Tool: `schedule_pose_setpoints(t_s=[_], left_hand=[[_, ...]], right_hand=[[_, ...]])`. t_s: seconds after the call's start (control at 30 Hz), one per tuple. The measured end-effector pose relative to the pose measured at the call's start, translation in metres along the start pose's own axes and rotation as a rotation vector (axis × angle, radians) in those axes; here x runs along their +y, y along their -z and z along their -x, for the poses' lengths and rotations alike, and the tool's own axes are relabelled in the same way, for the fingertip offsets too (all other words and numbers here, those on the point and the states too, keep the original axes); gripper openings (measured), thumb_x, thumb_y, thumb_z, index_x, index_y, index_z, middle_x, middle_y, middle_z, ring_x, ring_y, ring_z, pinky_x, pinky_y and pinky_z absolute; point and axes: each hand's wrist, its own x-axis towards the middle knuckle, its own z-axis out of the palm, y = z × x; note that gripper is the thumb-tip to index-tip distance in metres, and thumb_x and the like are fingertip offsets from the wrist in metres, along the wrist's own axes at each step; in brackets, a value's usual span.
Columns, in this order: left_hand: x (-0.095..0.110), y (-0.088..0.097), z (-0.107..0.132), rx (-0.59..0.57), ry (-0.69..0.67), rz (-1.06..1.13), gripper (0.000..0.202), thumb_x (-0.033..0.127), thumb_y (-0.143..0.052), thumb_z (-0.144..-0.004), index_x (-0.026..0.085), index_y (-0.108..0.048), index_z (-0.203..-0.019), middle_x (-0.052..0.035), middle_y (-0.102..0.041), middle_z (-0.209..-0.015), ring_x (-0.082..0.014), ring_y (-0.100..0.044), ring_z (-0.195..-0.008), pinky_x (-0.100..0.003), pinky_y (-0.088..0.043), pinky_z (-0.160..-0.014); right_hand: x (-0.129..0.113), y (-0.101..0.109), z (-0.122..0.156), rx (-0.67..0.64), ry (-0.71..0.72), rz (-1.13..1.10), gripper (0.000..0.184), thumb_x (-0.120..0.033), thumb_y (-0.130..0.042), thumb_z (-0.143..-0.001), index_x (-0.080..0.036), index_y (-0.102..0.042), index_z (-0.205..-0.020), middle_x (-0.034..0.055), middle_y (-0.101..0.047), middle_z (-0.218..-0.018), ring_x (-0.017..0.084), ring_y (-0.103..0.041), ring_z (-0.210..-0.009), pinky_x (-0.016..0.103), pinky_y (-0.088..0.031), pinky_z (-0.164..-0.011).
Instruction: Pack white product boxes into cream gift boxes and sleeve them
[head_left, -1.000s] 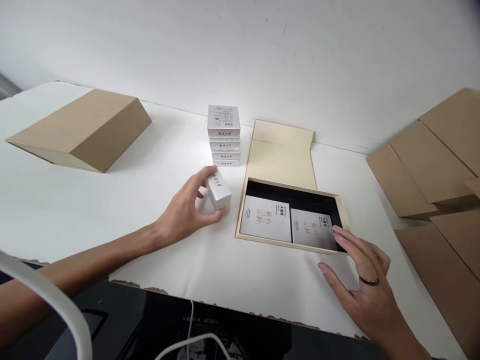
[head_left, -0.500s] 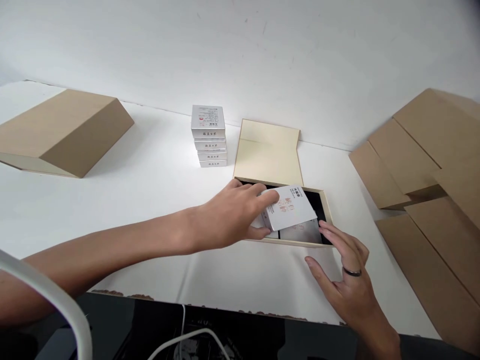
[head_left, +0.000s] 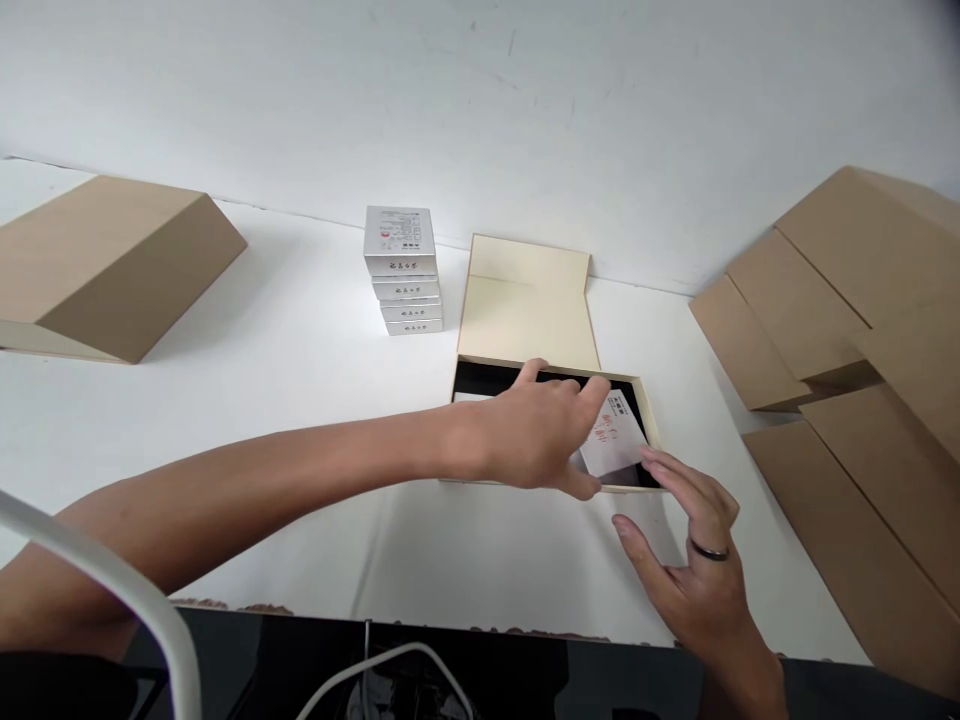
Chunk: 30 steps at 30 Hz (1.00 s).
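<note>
My left hand point(head_left: 536, 435) reaches across into the open cream gift box point(head_left: 525, 300), whose inside is black. It grips a small white packet point(head_left: 611, 440) with orange print, tilted over the right part of the box. My right hand point(head_left: 686, 555), with a dark ring, rests with spread fingers on the table at the box's near right corner; its fingertips touch the rim. What lies under my left hand is hidden.
A stack of several small white boxes point(head_left: 403, 270) stands left of the lid. A closed brown box point(head_left: 112, 265) lies far left. Flat brown boxes point(head_left: 840, 300) are piled at the right. A white cable point(head_left: 375, 680) hangs below the table's near edge.
My left hand picked a white packet off the table beside the stack and carried it right into the open box, then lower and further right. My right hand stayed at the corner.
</note>
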Motion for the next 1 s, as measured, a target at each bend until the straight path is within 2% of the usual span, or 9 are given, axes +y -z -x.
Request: schedule_pose_setpoints(t_s=[0.17,0.23,0.3,0.37,0.47,0.53,0.63,0.77,1.0], left_hand=[[-0.006,-0.003,-0.013,-0.12,-0.105,-0.009,0.07,0.055,-0.064,-0.094,0.009,-0.037,-0.14,-0.0167,-0.064,-0.126,-0.0298,-0.056,-0.132,-0.053,-0.006,-0.131],[-0.011,-0.006,-0.011,-0.1,-0.165,-0.012,0.07,0.056,-0.063,-0.093,0.011,-0.036,-0.141,-0.0185,-0.056,-0.14,-0.0293,-0.042,-0.148,-0.05,0.001,-0.132],[-0.015,-0.006,-0.004,-0.044,-0.207,0.013,0.069,0.053,-0.067,-0.092,0.015,-0.036,-0.14,-0.0171,-0.051,-0.146,-0.0295,-0.037,-0.151,-0.051,-0.002,-0.132],[-0.017,-0.003,0.009,-0.027,-0.15,0.057,0.073,0.049,-0.073,-0.089,0.017,-0.035,-0.142,-0.0142,-0.057,-0.14,-0.0306,-0.05,-0.139,-0.051,-0.023,-0.127],[-0.021,0.001,0.028,-0.068,0.045,0.047,0.08,0.046,-0.082,-0.082,0.018,-0.036,-0.141,-0.0097,-0.066,-0.121,-0.0298,-0.065,-0.11,-0.042,-0.048,-0.098],[-0.024,0.001,0.036,-0.077,0.109,-0.003,0.074,0.046,-0.081,-0.081,0.017,-0.04,-0.136,-0.008,-0.067,-0.113,-0.029,-0.066,-0.101,-0.04,-0.05,-0.089],[-0.026,-0.003,0.038,-0.064,0.117,-0.062,0.068,0.044,-0.079,-0.081,0.016,-0.044,-0.132,-0.0075,-0.066,-0.111,-0.0285,-0.065,-0.099,-0.042,-0.051,-0.088],[-0.023,-0.001,0.036,-0.113,0.117,-0.132,0.072,0.04,-0.078,-0.081,0.02,-0.045,-0.141,-0.0094,-0.063,-0.119,-0.0289,-0.065,-0.1,-0.041,-0.052,-0.085],[-0.013,0.011,0.036,-0.19,0.168,-0.144,0.068,0.041,-0.078,-0.081,0.024,-0.051,-0.141,-0.0094,-0.062,-0.111,-0.0278,-0.065,-0.091,-0.037,-0.049,-0.073]], right_hand=[[-0.002,0.007,-0.014,-0.055,0.061,0.079,0.051,-0.017,-0.068,-0.095,-0.018,-0.049,-0.142,0.019,-0.06,-0.139,0.032,-0.056,-0.13,0.049,-0.04,-0.108],[-0.002,0.012,-0.026,-0.15,0.087,0.119,0.047,-0.021,-0.065,-0.098,-0.02,-0.048,-0.142,0.0181,-0.056,-0.145,0.031,-0.055,-0.131,0.05,-0.038,-0.11],[-0.002,0.018,-0.04,-0.303,0.104,0.155,0.045,-0.032,-0.061,-0.102,-0.023,-0.048,-0.144,0.0153,-0.049,-0.154,0.031,-0.05,-0.137,0.05,-0.037,-0.112],[-0.001,0.021,-0.054,-0.462,0.131,0.19,0.047,-0.045,-0.058,-0.103,-0.028,-0.048,-0.146,0.0113,-0.042,-0.161,0.033,-0.041,-0.146,0.051,-0.039,-0.113],[0.0,0.02,-0.071,-0.608,0.218,0.224,0.058,-0.056,-0.055,-0.102,-0.032,-0.044,-0.153,0.01,-0.036,-0.166,0.034,-0.034,-0.152,0.053,-0.043,-0.113],[0.0,0.016,-0.079,-0.662,0.26,0.219,0.055,-0.055,-0.055,-0.102,-0.031,-0.047,-0.152,0.0114,-0.037,-0.166,0.034,-0.036,-0.152,0.054,-0.045,-0.113],[0.0,0.01,-0.091,-0.755,0.233,0.185,0.039,-0.05,-0.06,-0.101,-0.031,-0.06,-0.135,0.0119,-0.043,-0.158,0.035,-0.044,-0.145,0.054,-0.049,-0.108],[-0.001,0.005,-0.106,-0.889,0.134,0.189,0.041,-0.05,-0.071,-0.092,-0.031,-0.065,-0.128,0.0108,-0.056,-0.131,0.032,-0.059,-0.118,0.049,-0.056,-0.094],[-0.014,0.0,-0.13,-1.073,0.159,0.348,0.033,-0.045,-0.077,-0.086,-0.021,-0.072,-0.108,0.0084,-0.058,-0.106,0.025,-0.061,-0.087,0.044,-0.055,-0.079]])
